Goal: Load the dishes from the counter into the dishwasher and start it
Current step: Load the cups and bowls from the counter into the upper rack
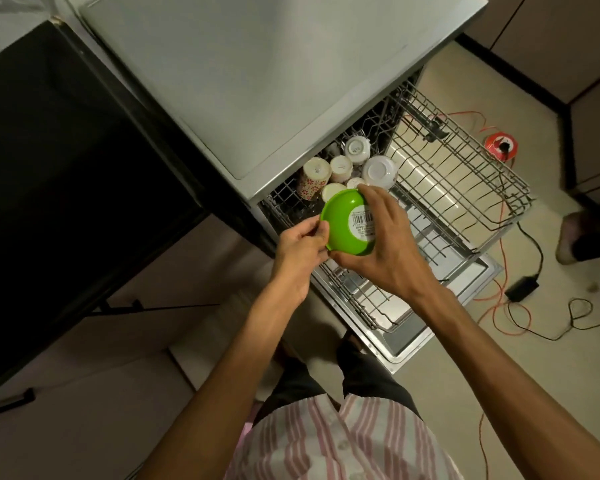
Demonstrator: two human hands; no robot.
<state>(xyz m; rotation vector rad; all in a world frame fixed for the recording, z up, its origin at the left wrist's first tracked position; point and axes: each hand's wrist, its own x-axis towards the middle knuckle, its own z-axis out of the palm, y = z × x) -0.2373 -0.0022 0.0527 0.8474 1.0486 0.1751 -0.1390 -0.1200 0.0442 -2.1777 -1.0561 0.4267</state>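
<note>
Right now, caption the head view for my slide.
Both hands hold an upturned green bowl over the dishwasher's upper rack.

Bowl [347,221] above rack [458,174], cups [340,168] behind.

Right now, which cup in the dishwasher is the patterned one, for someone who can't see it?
Find the pulled-out upper rack. At its inner left end stands a cluster of upturned white cups, just past the green bowl. The patterned cup is leftmost, the only one with red flowers on its side.
</note>
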